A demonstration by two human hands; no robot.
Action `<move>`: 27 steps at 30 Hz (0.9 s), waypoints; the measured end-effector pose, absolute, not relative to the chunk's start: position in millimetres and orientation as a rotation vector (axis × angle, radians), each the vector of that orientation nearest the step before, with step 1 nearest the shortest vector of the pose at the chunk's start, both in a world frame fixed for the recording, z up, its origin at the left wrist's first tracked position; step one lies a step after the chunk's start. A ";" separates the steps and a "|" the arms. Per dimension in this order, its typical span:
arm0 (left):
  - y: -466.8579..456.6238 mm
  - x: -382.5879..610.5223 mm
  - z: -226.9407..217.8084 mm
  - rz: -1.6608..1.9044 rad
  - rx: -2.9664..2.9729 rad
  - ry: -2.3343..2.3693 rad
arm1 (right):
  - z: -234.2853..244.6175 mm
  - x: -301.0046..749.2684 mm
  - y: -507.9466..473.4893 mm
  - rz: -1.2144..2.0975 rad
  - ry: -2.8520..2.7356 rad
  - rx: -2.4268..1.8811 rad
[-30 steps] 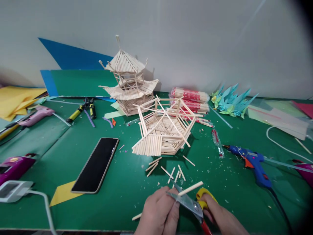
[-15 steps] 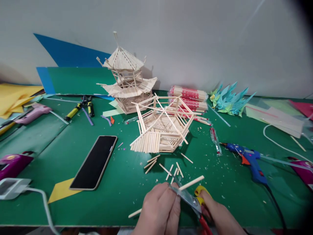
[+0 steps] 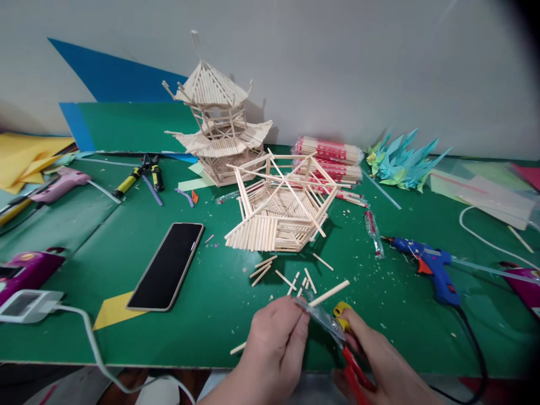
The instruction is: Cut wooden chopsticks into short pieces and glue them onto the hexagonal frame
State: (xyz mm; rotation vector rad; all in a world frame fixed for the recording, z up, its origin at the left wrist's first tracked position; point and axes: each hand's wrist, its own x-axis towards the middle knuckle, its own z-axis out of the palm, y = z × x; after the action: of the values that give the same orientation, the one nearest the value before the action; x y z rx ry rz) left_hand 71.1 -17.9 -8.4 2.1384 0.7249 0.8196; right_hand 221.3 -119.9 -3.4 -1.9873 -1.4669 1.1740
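Note:
My left hand is closed around a thin wooden stick, whose ends stick out on both sides of the fist. Scissors with red and yellow handles are in my right hand; their blades lie across the stick close to my left fingers. Whether the blades have cut into it I cannot tell. Just beyond my hands lie several short cut stick pieces. Behind these stands a six-sided stick frame, with one front roof panel covered in sticks. A two-tiered stick pagoda stands at the back.
On the left lie a phone, a pink glue gun, yellow-handled pliers and a white charger. A blue glue gun with its cord is on the right. Packs of sticks and blue-green folded paper sit near the wall.
The view has tilted down slightly, so the table sits higher in the picture. Both hands keep hold of the stick and scissors, with little other visible movement.

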 end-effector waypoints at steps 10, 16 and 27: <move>-21.8 67.8 -12.3 0.803 2.144 0.775 | -15.3 222.7 -119.6 1.285 -1.322 -1.972; -19.7 66.0 -10.2 0.756 2.180 0.667 | -11.8 224.0 -117.4 1.364 -1.299 -1.855; -22.7 63.1 -13.0 0.680 2.151 0.745 | -58.6 220.9 -129.4 1.356 -1.002 -2.027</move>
State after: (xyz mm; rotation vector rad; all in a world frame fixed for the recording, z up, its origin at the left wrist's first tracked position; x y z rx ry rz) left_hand 63.1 -22.7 -13.0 2.1513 0.7450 0.6797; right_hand 220.9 -129.4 -58.6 -2.0268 -1.0017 1.3555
